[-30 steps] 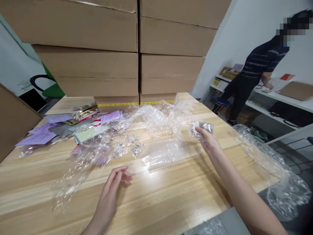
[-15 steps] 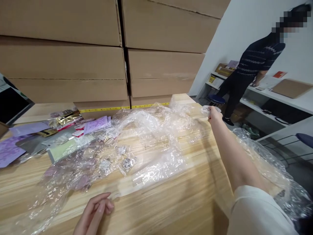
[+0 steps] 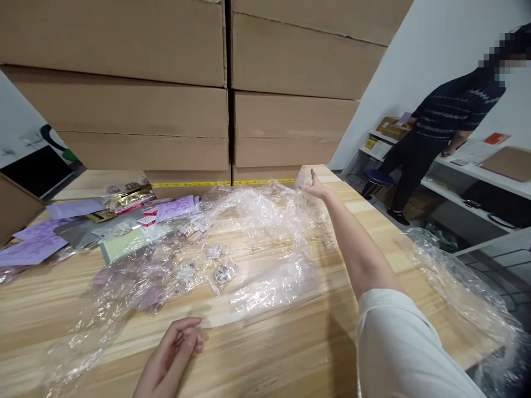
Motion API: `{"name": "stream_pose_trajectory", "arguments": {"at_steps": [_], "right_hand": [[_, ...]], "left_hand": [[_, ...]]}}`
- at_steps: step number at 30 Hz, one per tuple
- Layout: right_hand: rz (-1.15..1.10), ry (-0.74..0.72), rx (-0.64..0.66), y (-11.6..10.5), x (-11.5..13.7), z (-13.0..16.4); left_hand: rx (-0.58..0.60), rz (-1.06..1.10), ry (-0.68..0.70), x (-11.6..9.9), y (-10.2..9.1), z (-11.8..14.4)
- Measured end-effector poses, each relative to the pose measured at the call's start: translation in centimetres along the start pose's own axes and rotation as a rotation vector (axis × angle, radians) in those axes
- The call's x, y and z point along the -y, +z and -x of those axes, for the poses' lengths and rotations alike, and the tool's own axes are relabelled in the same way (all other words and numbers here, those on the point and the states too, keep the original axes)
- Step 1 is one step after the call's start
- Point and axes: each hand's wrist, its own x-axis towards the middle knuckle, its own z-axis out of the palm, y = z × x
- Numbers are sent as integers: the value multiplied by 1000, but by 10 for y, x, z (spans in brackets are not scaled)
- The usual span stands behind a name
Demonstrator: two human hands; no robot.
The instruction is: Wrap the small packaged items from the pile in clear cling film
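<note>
My left hand (image 3: 180, 348) rests low over the wooden table, its fingers loosely curled. The fingertips are at the near left end of a flat clear plastic bag (image 3: 274, 287); whether anything is pinched there is hidden. Stretched far forward, my right hand (image 3: 316, 186) is open, thumb raised and fingers pointing left. It is at the right side of a crumpled heap of clear plastic film (image 3: 257, 207), touching or just above it. Between my hands and the heap lie several small clear packets with grey-white contents, one of them a packet (image 3: 224, 273) near the flat bag.
Stacked cardboard boxes (image 3: 145, 110) stand behind the table (image 3: 265, 359). Purple packets (image 3: 176, 208) and a pale green packet (image 3: 124, 243) lie left. More clear film (image 3: 460, 282) hangs over the right edge. Another person (image 3: 448, 110) stands by a white shelf beyond.
My right hand has moved left from beyond the heap, and the clump of clear plastic it held is no longer in it. My left hand stays by the flat bag. The view has shifted.
</note>
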Motion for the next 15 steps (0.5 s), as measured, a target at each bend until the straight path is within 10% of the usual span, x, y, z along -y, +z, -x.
{"name": "stream_pose_trajectory", "arguments": {"at_steps": [7, 15], "right_hand": [[188, 40, 135, 31, 6, 27], [274, 51, -161, 13, 41, 104]], "left_hand": [[80, -15, -8, 5, -2, -4], [236, -123, 88, -3, 5, 7]]}}
